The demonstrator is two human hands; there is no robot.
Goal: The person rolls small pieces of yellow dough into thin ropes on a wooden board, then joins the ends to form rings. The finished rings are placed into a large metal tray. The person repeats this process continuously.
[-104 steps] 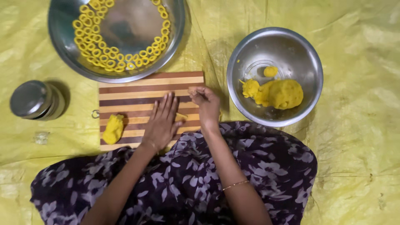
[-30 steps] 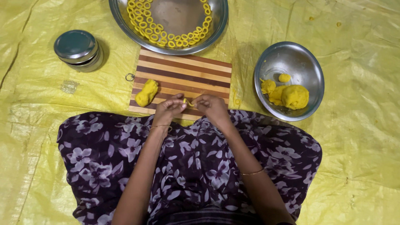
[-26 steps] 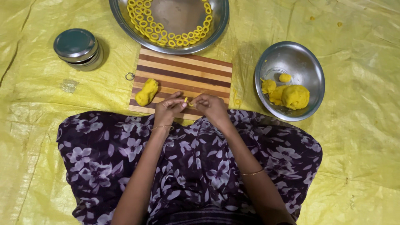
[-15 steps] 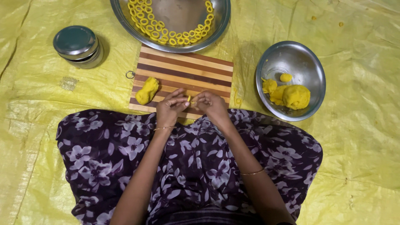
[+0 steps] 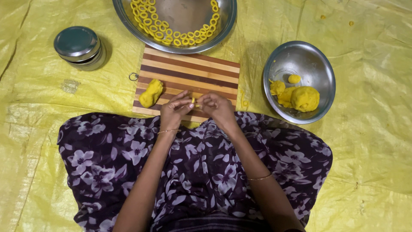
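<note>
My left hand (image 5: pixel 175 111) and my right hand (image 5: pixel 218 108) meet over the near edge of a striped wooden board (image 5: pixel 193 73). Between their fingertips they pinch a small piece of yellow dough (image 5: pixel 193 102). A lump of yellow dough (image 5: pixel 151 93) lies on the board's left side. Beyond the board a large steel plate (image 5: pixel 180 13) holds several yellow dough rings (image 5: pixel 171 36) along its rim. To the right stands a steel bowl (image 5: pixel 300 60) with lumps of yellow dough (image 5: pixel 300 98) in it.
A lidded steel container (image 5: pixel 79 46) stands at the far left on the yellow sheet (image 5: pixel 373 141) that covers the floor. My lap in purple flowered cloth (image 5: pixel 193 167) fills the near middle. Small dough crumbs (image 5: pixel 322 17) lie on the sheet at the far right.
Earlier my left palm lay flat on the board. Now both hands are raised together at the board's near edge, pinching the small dough piece. The view has shifted.
</note>
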